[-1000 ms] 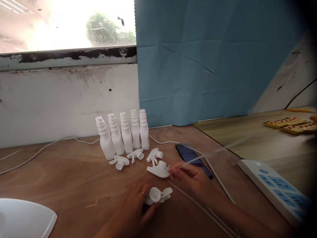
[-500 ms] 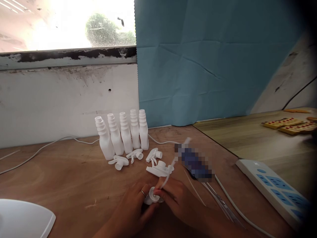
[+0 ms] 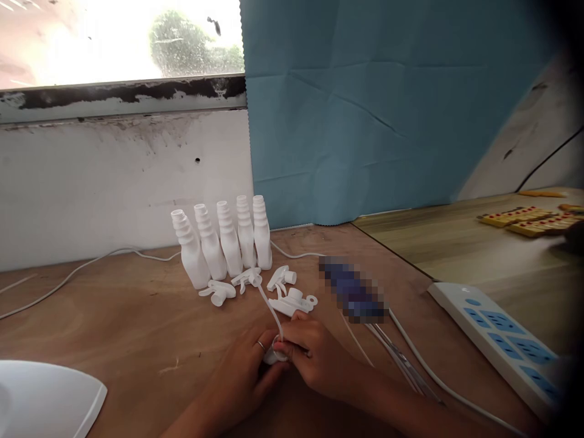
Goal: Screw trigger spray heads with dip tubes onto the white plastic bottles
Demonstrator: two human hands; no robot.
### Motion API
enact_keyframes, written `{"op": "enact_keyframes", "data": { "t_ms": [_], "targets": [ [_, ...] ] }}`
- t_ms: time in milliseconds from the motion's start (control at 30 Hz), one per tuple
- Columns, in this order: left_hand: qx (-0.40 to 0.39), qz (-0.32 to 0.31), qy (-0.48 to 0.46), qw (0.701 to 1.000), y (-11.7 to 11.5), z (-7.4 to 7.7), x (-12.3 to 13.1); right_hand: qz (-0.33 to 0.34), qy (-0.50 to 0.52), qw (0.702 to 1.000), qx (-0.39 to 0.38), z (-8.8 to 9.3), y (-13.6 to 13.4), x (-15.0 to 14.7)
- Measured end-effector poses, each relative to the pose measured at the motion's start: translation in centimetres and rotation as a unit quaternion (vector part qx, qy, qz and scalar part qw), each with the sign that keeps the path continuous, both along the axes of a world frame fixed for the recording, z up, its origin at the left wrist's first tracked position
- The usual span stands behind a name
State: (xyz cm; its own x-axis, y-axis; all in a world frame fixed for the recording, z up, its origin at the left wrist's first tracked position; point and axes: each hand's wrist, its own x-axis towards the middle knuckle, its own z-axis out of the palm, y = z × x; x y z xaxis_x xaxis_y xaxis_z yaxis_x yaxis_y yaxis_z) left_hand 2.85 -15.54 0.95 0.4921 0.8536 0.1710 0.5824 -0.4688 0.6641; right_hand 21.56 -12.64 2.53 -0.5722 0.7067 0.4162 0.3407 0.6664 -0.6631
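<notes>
Your left hand (image 3: pixel 249 365) and right hand (image 3: pixel 314 353) meet low on the brown tabletop (image 3: pixel 114 316), at 6 o'clock in the head view. Both are closed on one white spray head (image 3: pixel 272 356): the left hand cups it from the 9 o'clock side, and the right-hand fingertips pinch at its top where the thin dip tube (image 3: pixel 269 307) enters. The tube rises from the head and leans toward 11 o'clock, its free end near the loose parts.

Step in hand, as judged from the grip: seating the dip tube into the spray head. How deep the tube sits is hidden by your fingers.

Surroundings:
- Four more spray heads (image 3: pixel 292 299) lie loose just beyond your hands, at 12 o'clock.
- Five white bottles (image 3: pixel 223 243) stand uncapped in a row behind them, near the wall.
- Spare tubes (image 3: pixel 396 359) lie at 3 o'clock of your right wrist, beside a white cable.
- A pixelated dark object (image 3: pixel 353 295) lies at 2 o'clock; a power strip (image 3: pixel 497 337) lies farther right.

The next move calls for a straight push along the tube axis while the left hand keeps the head steady; a thin tube is likely to buckle if pressed at an angle. Any bottle would then be a reach toward 11 o'clock.
</notes>
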Motion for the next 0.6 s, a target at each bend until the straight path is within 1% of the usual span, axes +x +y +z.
{"op": "enact_keyframes", "data": {
  "t_ms": [100, 200, 233, 300, 367, 400, 433, 500, 533, 567, 600],
  "targets": [
    [-0.004, 0.002, 0.002, 1.0, -0.1, -0.1, -0.2, -0.017, 0.012, 0.999, -0.036, -0.2, -0.1, 0.5],
    [-0.02, 0.009, -0.026, 0.999, -0.1, -0.4, -0.5, 0.007, 0.053, 0.995, -0.084, -0.4, -0.3, 1.2],
    [-0.032, 0.019, -0.041, 0.998, 0.0, -0.5, -0.6, 0.009, 0.069, 0.993, -0.099, -0.5, -0.3, 1.3],
    [-0.059, 0.067, -0.078, 0.993, 0.0, -0.7, -0.8, -0.007, 0.092, 0.987, -0.13, -0.7, -0.2, 1.5],
    [-0.084, 0.112, -0.108, 0.984, 0.1, -0.7, -0.9, -0.023, 0.09, 0.982, -0.167, -0.9, 0.0, 1.4],
    [-0.087, 0.114, -0.119, 0.983, 0.1, -0.6, -0.9, -0.025, 0.09, 0.977, -0.191, -1.1, 0.2, 1.3],
    [-0.082, 0.101, -0.126, 0.983, 0.2, -0.5, -0.9, -0.025, 0.096, 0.97, -0.22, -1.2, 0.4, 1.2],
    [-0.039, 0.058, -0.139, 0.988, 0.5, -0.3, -1.2, -0.029, 0.131, 0.95, -0.282, -1.4, 0.8, 1.0],
    [0.001, 0.054, -0.147, 0.988, 0.8, -0.2, -1.4, -0.034, 0.157, 0.939, -0.305, -1.4, 0.9, 1.0],
    [0.047, 0.074, -0.156, 0.984, 1.3, -0.2, -1.8, -0.037, 0.18, 0.93, -0.319, -1.4, 1.0, 1.0],
    [0.096, 0.118, -0.168, 0.974, 1.9, -0.3, -2.3, -0.041, 0.2, 0.924, -0.325, -1.3, 1.1, 1.0]
  ]
}}
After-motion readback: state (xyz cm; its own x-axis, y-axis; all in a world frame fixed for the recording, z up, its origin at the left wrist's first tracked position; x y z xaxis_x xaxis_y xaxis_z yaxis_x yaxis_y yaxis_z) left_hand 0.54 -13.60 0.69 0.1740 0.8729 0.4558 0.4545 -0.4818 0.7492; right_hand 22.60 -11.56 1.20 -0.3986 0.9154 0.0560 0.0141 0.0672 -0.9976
